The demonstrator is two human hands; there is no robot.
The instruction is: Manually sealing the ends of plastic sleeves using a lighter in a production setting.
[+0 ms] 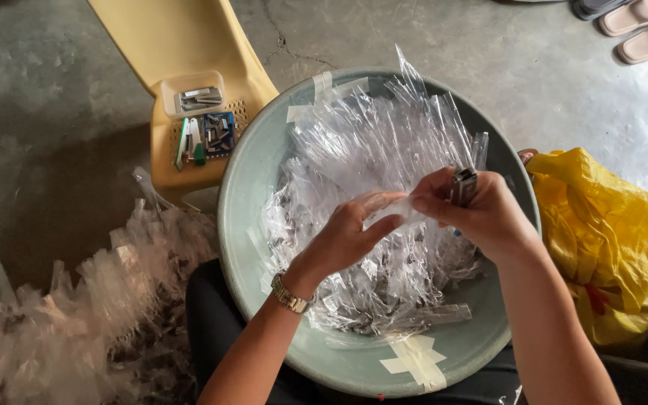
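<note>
My left hand [350,236], with a metal watch at the wrist, pinches a small clear plastic sleeve [395,214] over a wide pale green basin [238,202]. My right hand [478,210] grips the other end of the same sleeve and also holds a small stack of grey metal pieces [464,185] between thumb and fingers. Beneath both hands the basin is heaped with several clear plastic packets [369,150], some with small dark parts inside.
A yellow plastic chair [178,37] at the back left carries a small clear box and a blue tray of metal parts [217,133]. Filled clear packets [76,315] pile at the left. A yellow bag [609,232] lies right. Sandals [643,26] rest on the concrete floor.
</note>
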